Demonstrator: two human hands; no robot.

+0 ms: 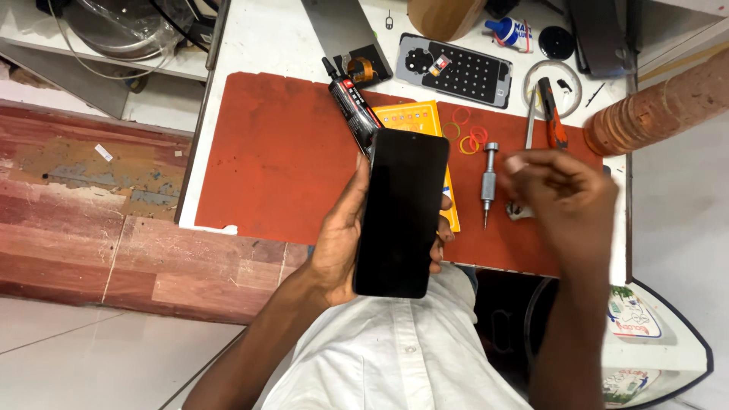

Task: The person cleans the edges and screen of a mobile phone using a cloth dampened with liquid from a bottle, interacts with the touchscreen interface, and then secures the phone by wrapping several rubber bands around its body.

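Black phone (400, 214) cradled screen-up in left hand (342, 235), fingers wrapped round its edges, over the red mat (281, 159). Right hand (566, 197) blurred above screwdriver (488, 182); fingers seemingly bunched, uncertain. Glue tube (354, 106) close for reach.

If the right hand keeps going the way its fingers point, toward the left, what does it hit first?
Probably the silver screwdriver lying on the red mat, just left of the right hand. The hand is blurred and may be above it; then the phone comes next.
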